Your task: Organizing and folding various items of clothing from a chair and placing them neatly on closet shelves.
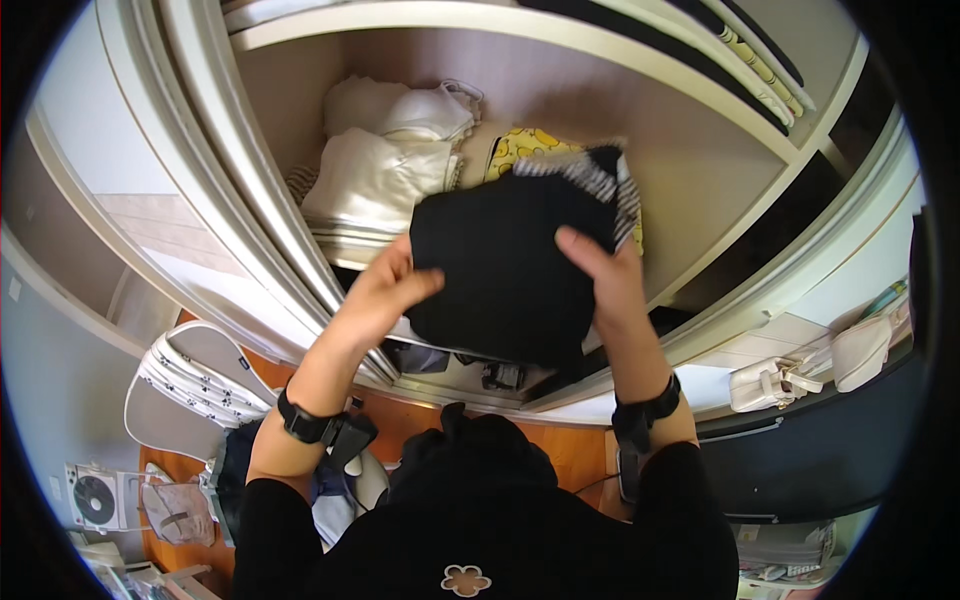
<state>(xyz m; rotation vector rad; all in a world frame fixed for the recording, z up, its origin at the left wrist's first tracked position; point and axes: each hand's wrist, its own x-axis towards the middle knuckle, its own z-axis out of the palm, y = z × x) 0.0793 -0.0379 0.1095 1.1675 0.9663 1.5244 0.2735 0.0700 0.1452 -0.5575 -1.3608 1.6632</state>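
Note:
My left hand (394, 289) grips the left edge of a folded black garment (510, 262), its thumb on top. On the right edge of the same garment, my right hand (604, 274) has its thumb pressed on the cloth and its fingers underneath, out of sight. The black garment is held in front of an open wardrobe compartment. Just behind it lie a black-and-white striped cloth (630, 199) and a yellow patterned cloth (525, 146). Folded cream satin garments (375, 176) are stacked on the left of the shelf, with a white garment (420, 112) behind them.
The wardrobe's upper shelf edge (525, 19) curves above the compartment. Sliding door frames (247, 180) stand at the left. Dark items (502, 375) lie below the garment. Light handbags (772, 382) sit at the right, and a chair (195, 375) with paw-print fabric is at the lower left.

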